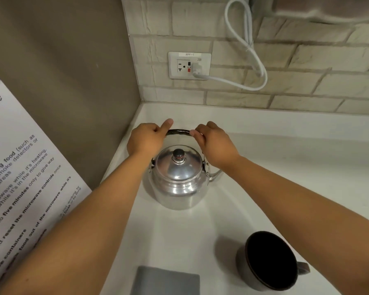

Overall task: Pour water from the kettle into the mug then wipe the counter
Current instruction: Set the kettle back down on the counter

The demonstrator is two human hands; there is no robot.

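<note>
A shiny metal kettle [177, 179] with a dark-knobbed lid stands on the white counter [285, 167] near the corner, its spout pointing right. Its dark handle arches over the lid. My left hand [146, 138] grips the handle's left end, thumb raised. My right hand [214, 143] grips the right end. A dark mug [268, 260], black inside, stands at the near right with its handle facing right. A folded grey cloth [165, 281] lies flat at the counter's near edge, left of the mug.
A brown side wall with a printed white and purple notice [19, 177] closes the left. The brick-tile back wall holds a socket [189, 65] with a white looped cable [251, 52] plugged in.
</note>
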